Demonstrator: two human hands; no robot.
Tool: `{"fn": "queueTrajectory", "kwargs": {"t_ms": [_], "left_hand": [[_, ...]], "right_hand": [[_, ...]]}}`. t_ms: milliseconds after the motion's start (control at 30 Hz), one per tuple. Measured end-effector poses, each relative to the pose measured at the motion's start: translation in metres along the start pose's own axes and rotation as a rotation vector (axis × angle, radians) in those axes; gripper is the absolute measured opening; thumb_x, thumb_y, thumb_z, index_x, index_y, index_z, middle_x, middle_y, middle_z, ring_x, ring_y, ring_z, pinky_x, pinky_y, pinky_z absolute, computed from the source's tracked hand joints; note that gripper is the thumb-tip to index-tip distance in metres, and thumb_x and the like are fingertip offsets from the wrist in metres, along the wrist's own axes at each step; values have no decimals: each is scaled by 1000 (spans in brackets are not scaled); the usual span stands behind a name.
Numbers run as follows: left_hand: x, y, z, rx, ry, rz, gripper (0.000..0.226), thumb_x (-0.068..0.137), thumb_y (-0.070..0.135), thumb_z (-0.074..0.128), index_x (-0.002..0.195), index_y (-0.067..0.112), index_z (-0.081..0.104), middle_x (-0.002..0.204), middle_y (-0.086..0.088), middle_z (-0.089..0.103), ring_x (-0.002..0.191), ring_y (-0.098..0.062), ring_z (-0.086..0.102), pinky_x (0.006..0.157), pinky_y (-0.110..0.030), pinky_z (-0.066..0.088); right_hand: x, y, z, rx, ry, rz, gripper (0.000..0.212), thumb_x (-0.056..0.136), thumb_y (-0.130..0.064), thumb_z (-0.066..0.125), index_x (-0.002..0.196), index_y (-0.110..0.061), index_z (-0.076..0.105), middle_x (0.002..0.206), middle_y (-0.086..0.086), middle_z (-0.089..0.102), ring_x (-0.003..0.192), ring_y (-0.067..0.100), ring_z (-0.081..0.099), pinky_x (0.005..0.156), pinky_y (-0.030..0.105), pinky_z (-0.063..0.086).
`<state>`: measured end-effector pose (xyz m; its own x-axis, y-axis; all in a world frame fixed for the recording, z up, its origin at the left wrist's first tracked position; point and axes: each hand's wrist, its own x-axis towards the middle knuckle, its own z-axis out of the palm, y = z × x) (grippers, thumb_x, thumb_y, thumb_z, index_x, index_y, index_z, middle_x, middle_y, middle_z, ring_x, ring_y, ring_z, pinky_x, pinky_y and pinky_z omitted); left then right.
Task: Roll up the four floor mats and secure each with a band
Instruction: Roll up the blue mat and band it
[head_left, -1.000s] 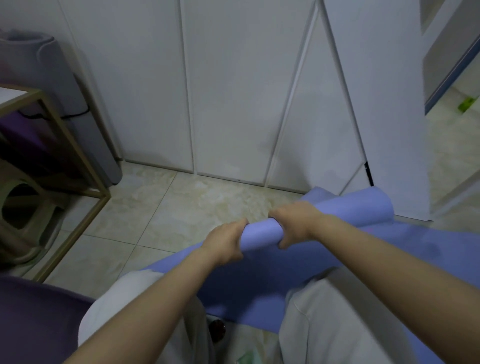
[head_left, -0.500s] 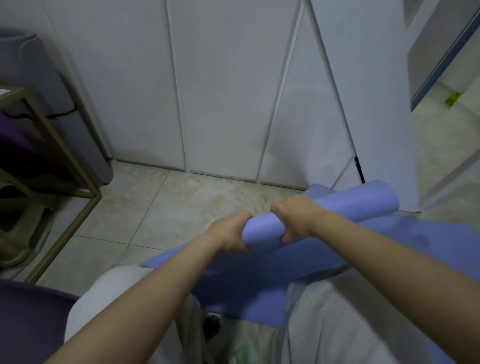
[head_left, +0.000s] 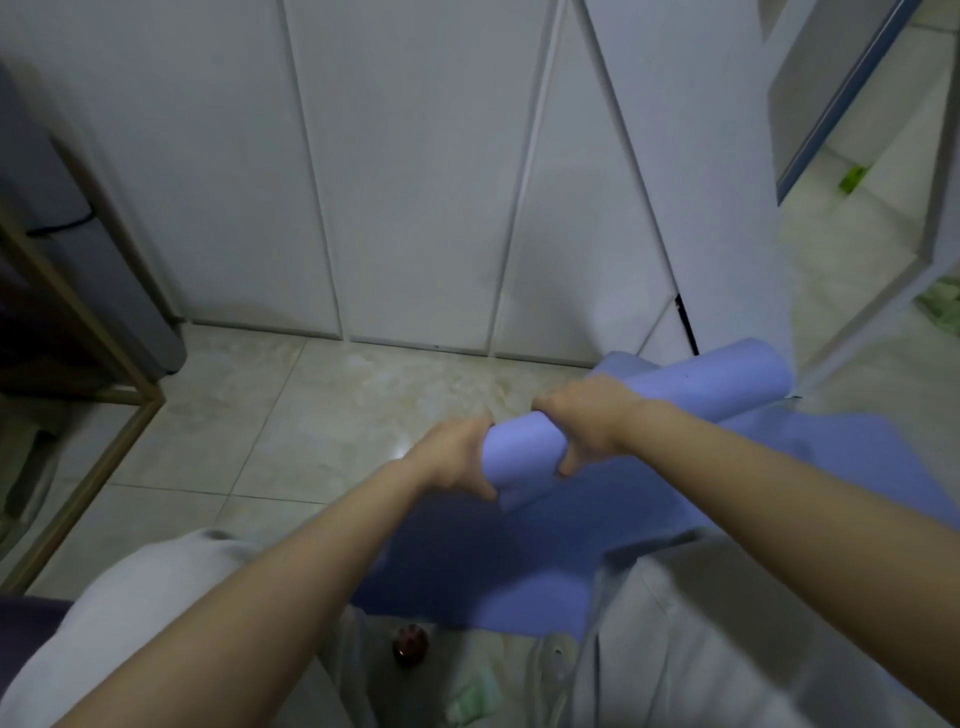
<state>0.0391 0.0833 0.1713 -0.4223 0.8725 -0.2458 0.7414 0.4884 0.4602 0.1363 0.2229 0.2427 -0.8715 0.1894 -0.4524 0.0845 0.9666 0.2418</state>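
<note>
A lavender-blue floor mat (head_left: 524, 447) is partly rolled into a tube that slants up to the right, its far end near the white door. The unrolled part (head_left: 519, 561) drapes down over my lap. My left hand (head_left: 452, 457) grips the tube's near left end, fingers curled round it. My right hand (head_left: 587, 421) grips the tube just right of that, fingers wrapped over the top and thumb underneath. No band is in view.
White cabinet doors (head_left: 415, 182) stand straight ahead, with an open door panel (head_left: 717, 171) at the right. A wooden frame (head_left: 78, 332) and a grey object (head_left: 67, 249) stand at the left. Beige tile floor (head_left: 322, 410) lies between. A small dark object (head_left: 410, 642) sits between my knees.
Both hands have stayed on the roll, shifting slightly to the right in view. The roll looks a little thicker and tighter as the mat turns between them.
</note>
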Motion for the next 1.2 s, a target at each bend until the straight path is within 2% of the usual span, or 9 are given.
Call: {"fn": "queueTrajectory", "kwargs": {"t_ms": [133,233,467,600,667,867,967,1067,1200], "left_hand": [[3,-8,-11,-141,-246,51,74,60,32,88,125,18,55,116,0,62,105,-20,59,90,-32,50],[-1,-13,-12,-179,-329,72,75,60,29,88,126,20,53,118,2,61,106,-19,59,91,-30,49],[-15,-11,7,-159,19,23,78,64,26,83,128,20,41,119,-3,56,104,-26,55,78,-31,44],[-21,2,20,67,275,14,72,69,32,75,131,22,40,119,-4,53,102,-29,54,78,-35,41],[-23,6,28,137,321,42,77,70,36,75,136,22,38,117,-5,51,101,-29,52,76,-33,38],[-24,12,33,6,131,58,70,65,38,80,122,17,45,117,-4,57,100,-29,54,77,-37,46],[-22,13,26,-29,38,59,68,65,36,82,119,15,47,114,-6,61,99,-29,56,75,-33,44],[-16,14,14,-101,-96,70,69,65,36,84,121,18,48,116,-1,59,102,-22,56,82,-31,45],[-11,19,9,-174,-298,123,68,66,30,85,125,22,50,117,6,59,105,-15,57,91,-29,47]], "right_hand": [[-11,-13,9,-152,134,-46,66,70,-44,75,119,-14,43,114,4,55,101,27,55,80,36,43],[-13,-23,11,-148,156,-32,64,71,-42,76,117,-13,43,112,6,56,98,28,56,74,36,39],[4,-27,-4,-102,39,21,52,71,-42,75,109,-14,54,103,5,64,85,26,58,66,31,35],[5,-14,-12,-56,-54,45,45,66,-46,76,96,-17,60,82,0,60,72,22,52,62,29,38],[5,-9,-12,3,-108,47,49,62,-48,79,96,-17,64,81,-1,61,72,21,54,61,27,39],[0,1,8,178,-235,31,61,60,-50,81,109,-19,62,100,-2,66,85,19,59,74,28,47],[-10,-3,20,101,-117,3,67,65,-47,78,120,-20,50,110,0,62,95,22,59,75,29,42],[-24,-12,31,-90,87,-55,70,68,-41,77,123,-16,42,114,4,56,101,25,56,76,31,37],[-36,-14,38,-88,123,-57,64,70,-39,75,119,-14,43,111,6,56,96,25,57,70,30,35]]}}
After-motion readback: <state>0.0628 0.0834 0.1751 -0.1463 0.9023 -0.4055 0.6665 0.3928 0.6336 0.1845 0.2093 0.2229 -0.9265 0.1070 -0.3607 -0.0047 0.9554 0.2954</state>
